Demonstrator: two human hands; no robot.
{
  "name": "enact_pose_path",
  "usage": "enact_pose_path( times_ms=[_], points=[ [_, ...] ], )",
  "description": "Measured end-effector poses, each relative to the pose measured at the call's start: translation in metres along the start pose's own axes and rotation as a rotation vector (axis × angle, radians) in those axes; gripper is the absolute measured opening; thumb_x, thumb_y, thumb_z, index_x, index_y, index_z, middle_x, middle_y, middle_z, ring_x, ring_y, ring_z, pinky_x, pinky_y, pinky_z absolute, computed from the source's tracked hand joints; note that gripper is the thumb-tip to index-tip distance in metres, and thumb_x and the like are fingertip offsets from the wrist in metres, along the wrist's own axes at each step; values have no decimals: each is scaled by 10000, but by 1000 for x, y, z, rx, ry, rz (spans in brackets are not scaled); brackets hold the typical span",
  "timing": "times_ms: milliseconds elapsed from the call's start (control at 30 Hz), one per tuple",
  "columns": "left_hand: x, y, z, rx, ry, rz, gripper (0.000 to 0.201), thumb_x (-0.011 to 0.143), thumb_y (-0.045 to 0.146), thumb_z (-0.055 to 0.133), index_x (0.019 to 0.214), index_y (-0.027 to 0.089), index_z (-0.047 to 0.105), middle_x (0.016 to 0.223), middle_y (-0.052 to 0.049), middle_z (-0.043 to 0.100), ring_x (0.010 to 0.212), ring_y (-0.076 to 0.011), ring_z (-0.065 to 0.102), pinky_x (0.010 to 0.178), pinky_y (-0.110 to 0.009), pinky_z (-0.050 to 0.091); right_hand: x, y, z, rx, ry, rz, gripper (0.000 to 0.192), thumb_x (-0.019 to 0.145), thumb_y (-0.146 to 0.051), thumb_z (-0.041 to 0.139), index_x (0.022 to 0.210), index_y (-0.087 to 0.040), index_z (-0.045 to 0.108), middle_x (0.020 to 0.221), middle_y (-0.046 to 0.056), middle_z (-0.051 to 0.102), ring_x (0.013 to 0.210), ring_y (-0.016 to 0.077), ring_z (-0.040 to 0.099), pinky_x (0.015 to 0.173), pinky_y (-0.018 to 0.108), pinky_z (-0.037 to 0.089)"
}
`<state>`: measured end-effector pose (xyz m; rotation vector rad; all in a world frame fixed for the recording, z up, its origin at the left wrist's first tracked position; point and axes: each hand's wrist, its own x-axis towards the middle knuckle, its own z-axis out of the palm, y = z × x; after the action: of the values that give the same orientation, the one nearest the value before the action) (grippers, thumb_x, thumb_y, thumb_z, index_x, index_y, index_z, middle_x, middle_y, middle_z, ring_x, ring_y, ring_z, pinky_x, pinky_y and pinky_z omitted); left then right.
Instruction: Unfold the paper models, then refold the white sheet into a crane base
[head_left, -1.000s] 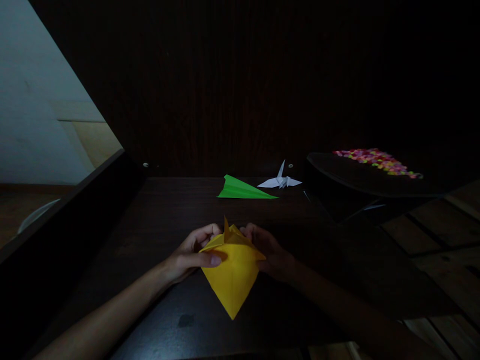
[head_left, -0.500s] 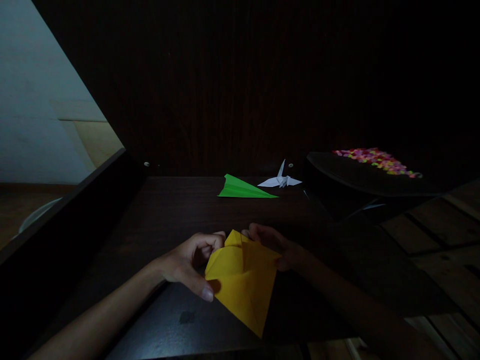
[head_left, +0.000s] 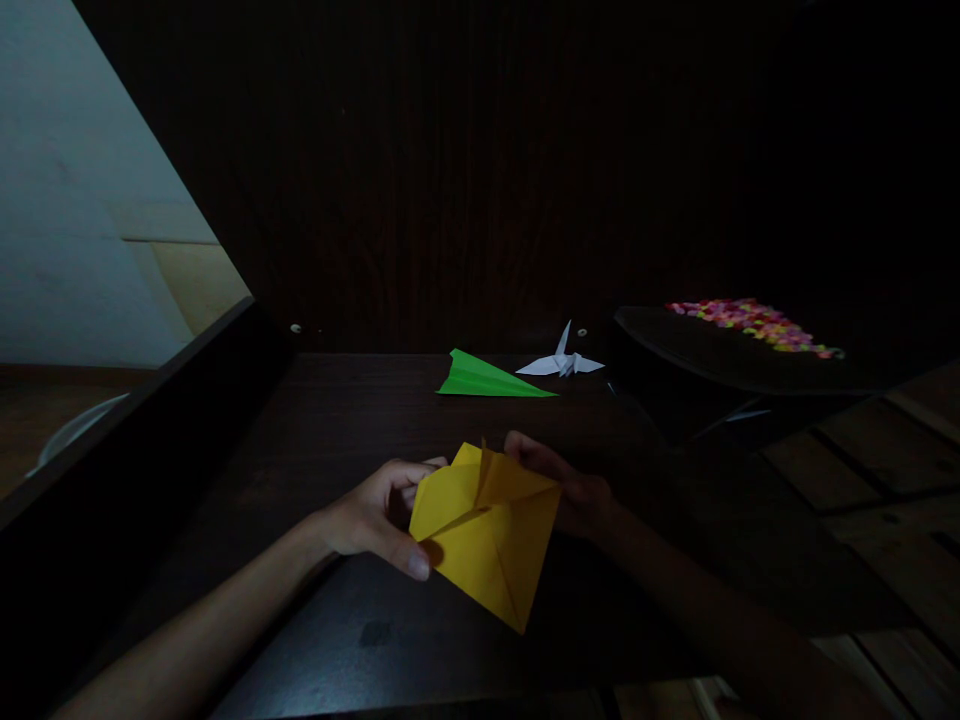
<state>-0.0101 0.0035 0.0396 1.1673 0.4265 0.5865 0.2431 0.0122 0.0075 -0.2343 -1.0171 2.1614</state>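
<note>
A folded sheet of yellow paper [head_left: 499, 545] is held between my two hands above the dark table, one corner pointing down toward me. Several creases meet near its middle, and a thin flap stands up at the top. My left hand [head_left: 382, 515] grips the left edge, thumb in front and the other fingers curled behind. On the right, my right hand [head_left: 574, 490] closes on the upper right edge; its fingers are partly hidden behind the paper and in shadow.
Beyond the paper lie a green paper plane [head_left: 487, 378] and a white paper crane [head_left: 562, 362] on the dark table [head_left: 352, 430]. A black surface with colourful small pieces [head_left: 757, 322] stands at right. A raised side board [head_left: 172, 385] bounds the left.
The yellow paper has risen slightly and tilted. Its front layer, bulged before, now lies flatter with a sharp crease, and a thin flap sticks up. Both hands have shifted a little.
</note>
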Motion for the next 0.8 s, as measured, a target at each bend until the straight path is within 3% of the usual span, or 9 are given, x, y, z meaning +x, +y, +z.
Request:
enact_pose_path(
  times_ms=[133, 367, 567, 800],
  points=[
    [-1, -3, -2, -62, 22, -22, 414, 585, 261, 894, 963, 172, 750, 868, -49, 746, 844, -224, 695, 760, -309, 538, 0, -1, 1, 21, 31, -51, 501, 604, -431, 852, 926, -188, 555, 856, 0, 570, 747, 121, 559, 656, 201, 435],
    [1, -6, -3, -102, 248, 66, 353, 653, 222, 851, 985, 158, 750, 921, -86, 773, 847, -249, 732, 775, -332, 580, -1, -7, 2, -89, 184, -91, 526, 572, -336, 877, 969, -196, 562, 842, -5, 605, 681, 113, 569, 561, 189, 411],
    [3, -4, -2, -116, 407, 116, 342, 667, 195, 844, 993, 165, 742, 959, -82, 772, 868, -246, 736, 791, -319, 582, 0, -5, -3, -181, 285, -180, 448, 559, -266, 900, 881, -223, 591, 828, -4, 682, 656, 121, 600, 563, 210, 433],
    [6, -3, 1, -132, 497, 124, 335, 657, 213, 856, 969, 167, 743, 907, -65, 777, 816, -220, 740, 770, -288, 576, 4, -2, -6, -204, 495, -311, 362, 553, -273, 897, 762, -228, 606, 753, -13, 668, 663, 153, 604, 555, 241, 443]
  ],
)
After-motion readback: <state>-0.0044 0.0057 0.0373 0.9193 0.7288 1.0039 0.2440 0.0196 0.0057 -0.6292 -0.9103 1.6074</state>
